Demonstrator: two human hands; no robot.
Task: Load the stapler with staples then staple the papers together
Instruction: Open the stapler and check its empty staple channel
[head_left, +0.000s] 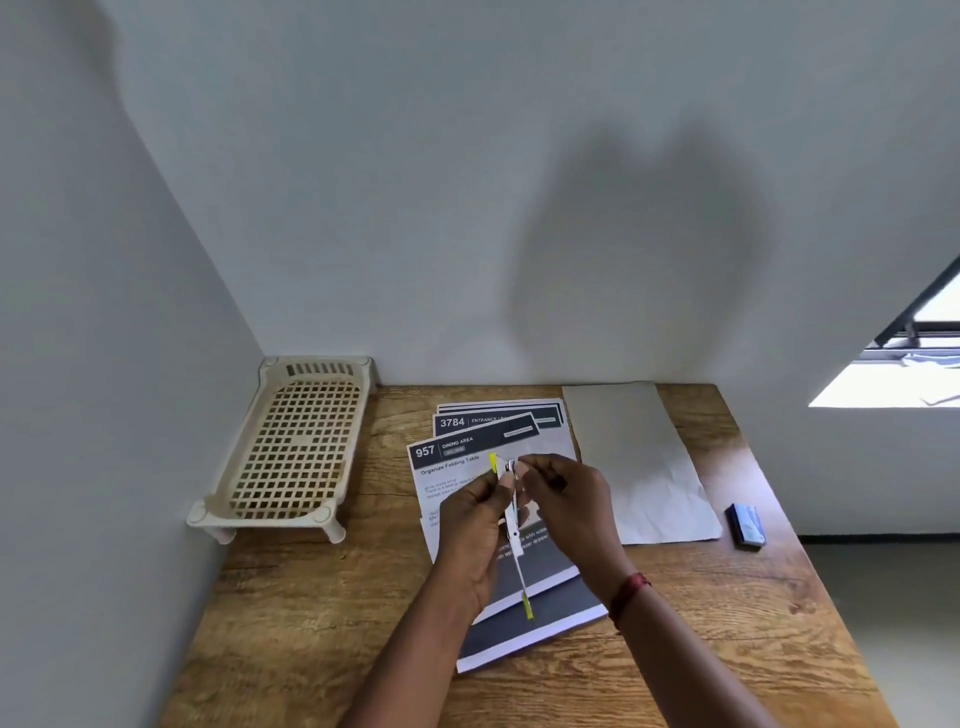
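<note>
A slim white and yellow stapler is held above the printed papers, swung wide open so it forms one long strip. My left hand grips its middle from the left. My right hand pinches at its upper end with thumb and fingers; whether staples sit between those fingertips is hidden. The papers lie fanned on the wooden table, several sheets with dark headers. A small blue staple box lies at the table's right edge, apart from both hands.
A cream plastic grid rack stands on short legs at the back left against the wall. A blank grey-white sheet lies right of the printed papers. Walls close the table at the back and left.
</note>
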